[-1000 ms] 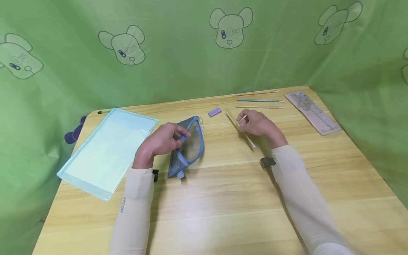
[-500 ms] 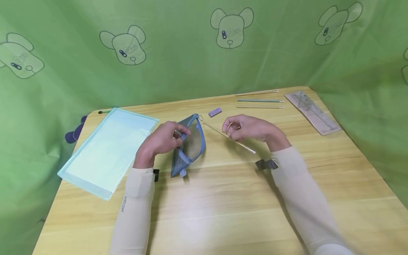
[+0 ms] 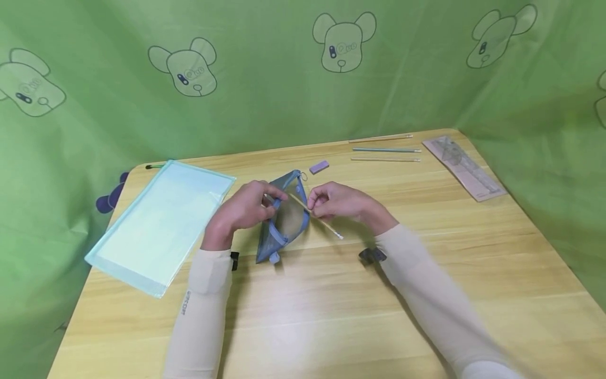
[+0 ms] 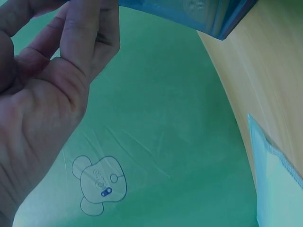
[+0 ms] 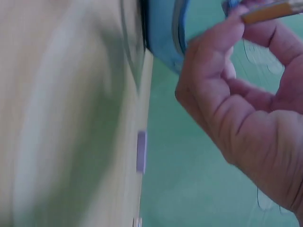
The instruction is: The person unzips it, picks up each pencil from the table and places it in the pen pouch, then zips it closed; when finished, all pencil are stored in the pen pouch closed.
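My left hand [image 3: 248, 208] pinches one side of the mouth of a blue mesh pencil pouch [image 3: 270, 246], which gapes open toward the right. In the left wrist view only a corner of the pouch [image 4: 189, 14] shows above that hand [image 4: 47, 85]. Between thumb and fingertips, my right hand [image 3: 338, 202] holds a yellowish wooden pencil [image 3: 329, 228]. Its front end overlaps the pouch's mouth, and its pale eraser end points down to the right. The right wrist view shows the pencil [image 5: 267, 13] in the fingertips close beside the pouch [image 5: 161, 33].
A purple eraser [image 3: 319, 167] lies behind the pouch. Three pencils, one of them teal [image 3: 385, 150], lie near the back edge. A ruler set [image 3: 466, 168] is at the back right, a pale blue zip folder [image 3: 156, 231] at the left. Green curtain [image 3: 265, 105] surrounds the table.
My right hand first pinched up the pencil, then carried it left to the pouch's mouth. The left hand keeps its grip, and the pouch has shifted slightly right.
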{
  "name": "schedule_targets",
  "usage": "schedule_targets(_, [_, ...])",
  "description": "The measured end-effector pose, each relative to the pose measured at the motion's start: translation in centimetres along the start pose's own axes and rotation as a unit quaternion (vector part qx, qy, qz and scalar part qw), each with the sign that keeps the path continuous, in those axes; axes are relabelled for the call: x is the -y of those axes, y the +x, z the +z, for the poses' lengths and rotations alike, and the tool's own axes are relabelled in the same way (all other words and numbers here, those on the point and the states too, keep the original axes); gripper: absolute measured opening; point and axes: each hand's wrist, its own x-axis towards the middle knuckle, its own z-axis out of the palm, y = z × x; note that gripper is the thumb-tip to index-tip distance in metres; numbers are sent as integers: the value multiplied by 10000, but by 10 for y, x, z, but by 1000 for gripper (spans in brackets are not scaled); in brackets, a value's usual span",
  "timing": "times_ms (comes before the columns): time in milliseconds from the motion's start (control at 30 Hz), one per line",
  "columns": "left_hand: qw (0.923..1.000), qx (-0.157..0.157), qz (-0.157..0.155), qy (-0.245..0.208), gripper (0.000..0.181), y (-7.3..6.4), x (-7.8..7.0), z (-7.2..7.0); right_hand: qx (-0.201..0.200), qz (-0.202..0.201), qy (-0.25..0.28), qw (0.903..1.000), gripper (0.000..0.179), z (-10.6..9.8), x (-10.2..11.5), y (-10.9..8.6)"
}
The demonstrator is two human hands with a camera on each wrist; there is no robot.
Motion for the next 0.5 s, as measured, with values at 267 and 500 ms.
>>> schedule_targets(267, [9983,276,425,-292,46,8,-4,13,-838,-105,141,9963,11,25,8,15])
schedule_targets(500, [9949,8,285,-969,45,10,-2,17,-1591,-47,-554,9857,8,38,9,26])
